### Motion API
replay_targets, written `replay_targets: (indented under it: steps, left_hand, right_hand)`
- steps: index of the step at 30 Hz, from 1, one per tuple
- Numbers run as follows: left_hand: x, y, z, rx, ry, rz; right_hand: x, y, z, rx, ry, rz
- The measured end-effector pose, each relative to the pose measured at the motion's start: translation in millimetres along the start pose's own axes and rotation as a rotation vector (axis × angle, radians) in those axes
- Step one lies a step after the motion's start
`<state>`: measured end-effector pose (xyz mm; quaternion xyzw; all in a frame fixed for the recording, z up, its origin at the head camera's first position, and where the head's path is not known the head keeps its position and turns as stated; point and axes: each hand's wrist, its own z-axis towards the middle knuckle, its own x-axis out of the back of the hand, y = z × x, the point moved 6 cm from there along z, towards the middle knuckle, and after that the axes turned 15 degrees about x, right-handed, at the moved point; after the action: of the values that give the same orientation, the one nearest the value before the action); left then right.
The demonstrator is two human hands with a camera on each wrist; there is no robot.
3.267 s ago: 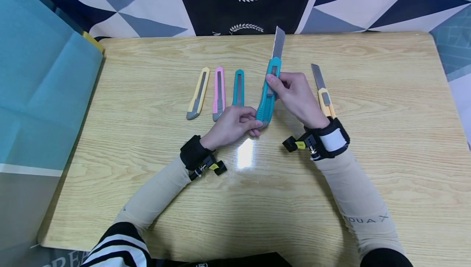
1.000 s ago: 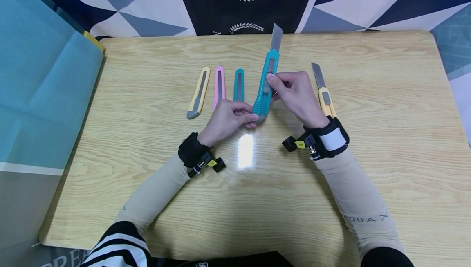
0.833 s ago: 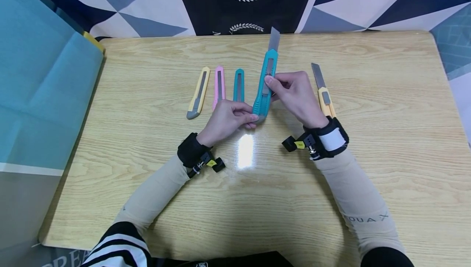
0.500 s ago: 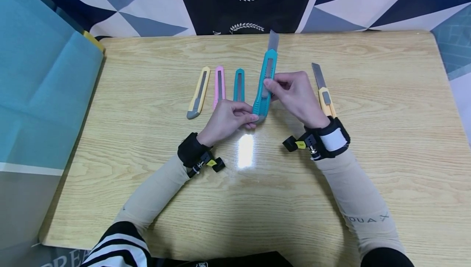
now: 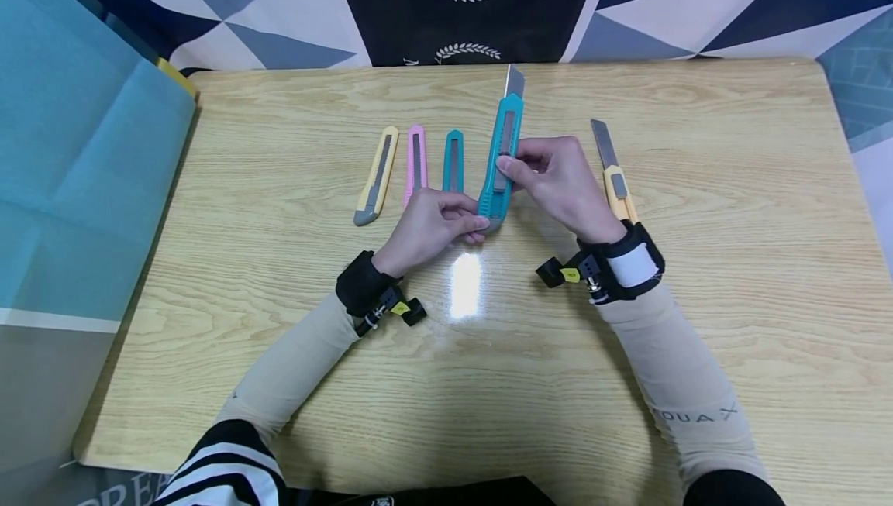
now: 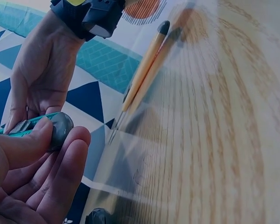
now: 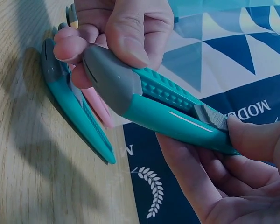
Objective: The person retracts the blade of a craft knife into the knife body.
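Observation:
A teal utility knife (image 5: 508,128) is held up between both hands, its blade (image 5: 515,80) sticking out at the far end. With thumb and fingers, my left hand (image 5: 432,223) pinches the grey end cap (image 7: 112,77). My right hand (image 5: 558,177) grips the body farther up, thumb against the grey slider (image 7: 211,116). Left of it on the table lie a second teal knife (image 5: 453,159), a pink knife (image 5: 416,156) and a yellow knife (image 5: 377,177), none with blade showing. The left hand covers the lower ends of the teal and pink ones.
A yellow knife (image 5: 618,188) with its blade out lies beside the right wrist, partly hidden by it. The wooden table (image 5: 279,149) ends at a patterned cloth (image 5: 279,10) at the back. A blue covered object (image 5: 84,142) borders the left side.
The right thumb and slider have moved down the knife toward the left hand, and the blade shows shorter. Since the oldest frame, the left hand and the knife's lower end moved slightly up.

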<state>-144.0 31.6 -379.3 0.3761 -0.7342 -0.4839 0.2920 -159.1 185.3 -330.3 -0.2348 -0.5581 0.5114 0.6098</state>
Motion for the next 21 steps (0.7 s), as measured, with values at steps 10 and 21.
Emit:
replay_targets:
  steps: [10,21]
  left_hand:
    - [1.0,5.6,-4.9,-0.005,0.001,-0.008]
    - [4.2,24.1,-14.1,-0.089,0.051,0.008]
  right_hand:
    - [-2.1,1.9,0.6,-0.005,0.01,0.016]
    - [-6.7,2.0,1.8,-0.024,0.011,0.103]
